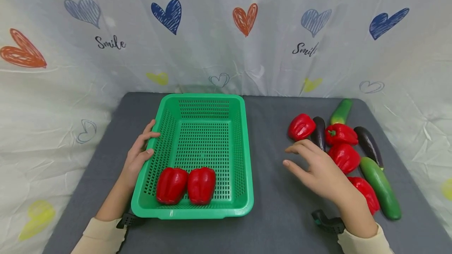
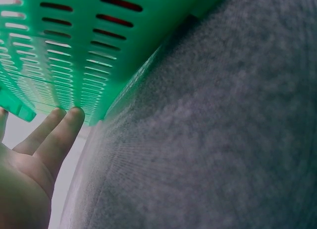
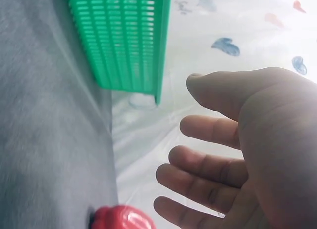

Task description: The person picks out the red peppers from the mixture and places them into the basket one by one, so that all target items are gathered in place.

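My left hand point(image 1: 137, 154) holds the left rim of a green slotted plastic basket point(image 1: 248, 160); thumb and fingertips lie over the rim, and in the left wrist view two fingers point(image 2: 62, 132) touch the outer wall. Two red bell peppers point(image 1: 172, 185) sit side by side at the basket's near end. To the right of the basket, my right hand point(image 1: 319, 171) hovers above the table with fingers relaxed and nothing in them. Closest past its fingertips lies a red bell pepper point(image 1: 301, 127), also in the right wrist view point(image 3: 121, 218). More red bell peppers point(image 1: 344, 158) lie beyond and partly behind the hand.
Among the peppers on the right are two dark eggplants point(image 1: 369, 146), a green cucumber point(image 1: 379, 187) and another long green vegetable point(image 1: 341, 111) at the back. A grey cloth point(image 1: 272, 222) covers the table. White curtains with hearts point(image 1: 226, 50) hang behind and at the sides.
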A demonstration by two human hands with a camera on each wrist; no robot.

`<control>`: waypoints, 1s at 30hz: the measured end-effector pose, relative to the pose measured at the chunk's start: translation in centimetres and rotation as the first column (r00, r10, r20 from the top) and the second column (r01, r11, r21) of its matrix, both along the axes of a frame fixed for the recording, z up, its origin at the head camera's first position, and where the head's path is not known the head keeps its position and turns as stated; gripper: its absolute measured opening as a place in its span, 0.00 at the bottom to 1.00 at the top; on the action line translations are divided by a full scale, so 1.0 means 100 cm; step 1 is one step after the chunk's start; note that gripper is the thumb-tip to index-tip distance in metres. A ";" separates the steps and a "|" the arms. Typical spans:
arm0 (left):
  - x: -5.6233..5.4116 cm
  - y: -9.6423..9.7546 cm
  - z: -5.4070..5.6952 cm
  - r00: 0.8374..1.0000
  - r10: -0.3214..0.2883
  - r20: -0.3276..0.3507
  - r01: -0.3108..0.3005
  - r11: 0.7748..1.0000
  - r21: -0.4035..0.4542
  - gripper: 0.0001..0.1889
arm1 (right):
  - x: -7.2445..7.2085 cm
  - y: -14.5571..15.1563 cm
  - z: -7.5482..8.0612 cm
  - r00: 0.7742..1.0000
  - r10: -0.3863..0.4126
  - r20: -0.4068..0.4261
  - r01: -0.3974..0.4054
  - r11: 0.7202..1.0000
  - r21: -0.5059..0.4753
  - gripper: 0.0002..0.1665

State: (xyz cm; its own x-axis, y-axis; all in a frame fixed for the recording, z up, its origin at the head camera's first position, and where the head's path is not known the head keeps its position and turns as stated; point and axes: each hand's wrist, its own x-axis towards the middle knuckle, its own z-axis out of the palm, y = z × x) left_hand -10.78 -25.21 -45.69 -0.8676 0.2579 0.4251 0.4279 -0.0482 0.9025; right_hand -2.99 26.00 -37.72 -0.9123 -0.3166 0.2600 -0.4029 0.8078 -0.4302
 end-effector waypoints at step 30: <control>-0.001 0.000 0.000 1.000 0.005 0.013 -0.005 1.000 0.009 0.22 | 0.055 0.078 0.001 0.982 -0.185 -0.019 0.186 0.982 0.033 0.23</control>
State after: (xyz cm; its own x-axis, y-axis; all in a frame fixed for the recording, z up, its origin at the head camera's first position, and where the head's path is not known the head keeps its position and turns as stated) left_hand -10.84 -25.16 -45.69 -0.8746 0.2497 0.4156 0.4160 -0.0537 0.9078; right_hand 2.50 33.82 -37.58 -0.9518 -0.1510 0.2670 -0.2511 0.8835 -0.3955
